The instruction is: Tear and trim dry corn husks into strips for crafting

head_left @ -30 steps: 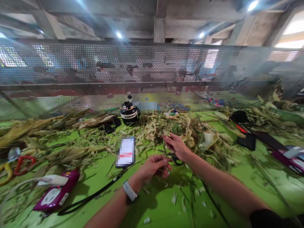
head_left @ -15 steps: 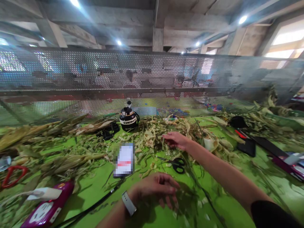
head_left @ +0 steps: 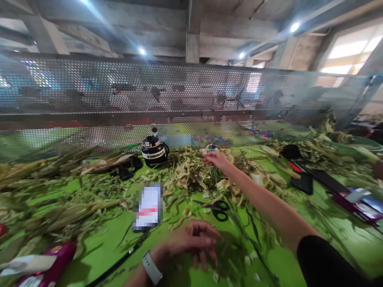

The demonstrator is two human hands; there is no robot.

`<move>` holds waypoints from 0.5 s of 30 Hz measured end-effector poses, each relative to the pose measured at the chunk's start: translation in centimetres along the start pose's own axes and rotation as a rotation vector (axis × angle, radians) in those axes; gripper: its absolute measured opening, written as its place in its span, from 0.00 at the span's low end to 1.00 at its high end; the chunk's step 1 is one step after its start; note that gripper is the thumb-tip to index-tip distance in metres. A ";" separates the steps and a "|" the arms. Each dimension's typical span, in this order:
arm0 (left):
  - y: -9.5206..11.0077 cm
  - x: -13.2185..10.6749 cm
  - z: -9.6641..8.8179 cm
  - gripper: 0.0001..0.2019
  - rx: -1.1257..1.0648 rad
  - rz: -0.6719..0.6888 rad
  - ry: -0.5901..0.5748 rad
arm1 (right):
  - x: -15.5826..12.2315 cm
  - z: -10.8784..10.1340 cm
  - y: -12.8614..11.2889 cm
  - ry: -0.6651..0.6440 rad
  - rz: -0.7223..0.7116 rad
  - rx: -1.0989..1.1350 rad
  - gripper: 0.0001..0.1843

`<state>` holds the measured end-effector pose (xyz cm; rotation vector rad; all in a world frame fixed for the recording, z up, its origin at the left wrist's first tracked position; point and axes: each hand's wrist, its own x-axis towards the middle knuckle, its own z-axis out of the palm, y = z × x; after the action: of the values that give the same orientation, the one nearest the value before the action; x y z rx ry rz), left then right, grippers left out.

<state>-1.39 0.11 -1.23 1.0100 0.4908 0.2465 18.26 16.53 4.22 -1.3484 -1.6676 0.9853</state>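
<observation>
many scraps (head_left: 173, 180), seemingly trimmed; long husks (head_left: 86, 209), seemingly unworked; left hand (head_left: 194, 240), loose, apparently empty; right hand (head_left: 218, 159), grip unclear.

A smooth, bright-green counter (head_left: 100, 243) carries black-handled metal scissors (head_left: 220, 211); from these, a glossy purple device (head_left: 357, 207) lies at three o'clock, a rectangular white-screened phone (head_left: 149, 207) at nine, a rounded black "ENERGY" bottle (head_left: 153, 154) at ten, dry yellowish-green leaf scraps (head_left: 191, 171) at eleven.

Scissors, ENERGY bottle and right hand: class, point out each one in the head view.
Scissors (head_left: 213, 207), head view: where blades meet handles.
ENERGY bottle (head_left: 154, 155), head view: the white lettered band.
Right hand (head_left: 218, 160), head view: the back of the hand.
</observation>
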 end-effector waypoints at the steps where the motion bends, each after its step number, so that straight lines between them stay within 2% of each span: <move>1: 0.1 0.0 0.0 0.21 -0.013 0.010 0.006 | -0.8 -0.8 0.6 -0.012 -0.029 -0.069 0.12; 5: 0.2 0.0 -0.1 0.22 -0.057 0.056 0.076 | -4.7 -2.2 2.3 -0.111 -0.119 -0.341 0.31; 7: 0.1 0.1 -0.1 0.22 -0.055 0.066 0.110 | -6.6 -1.8 3.0 -0.221 -0.254 -0.806 0.31; 9: 0.1 0.1 0.0 0.22 -0.039 0.064 0.126 | -8.3 -1.0 3.6 -0.239 -0.364 -1.064 0.27; 11: 0.1 0.1 0.2 0.22 -0.021 0.048 0.134 | -9.5 -0.5 3.9 -0.224 -0.438 -1.141 0.24; 15: 0.0 0.1 0.3 0.21 0.000 0.024 0.141 | -10.6 -1.2 3.2 -0.300 -0.473 -1.004 0.20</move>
<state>-1.15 -0.08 -1.10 1.0035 0.6064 0.3410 22.21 6.71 0.82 -1.2794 -2.7312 0.0107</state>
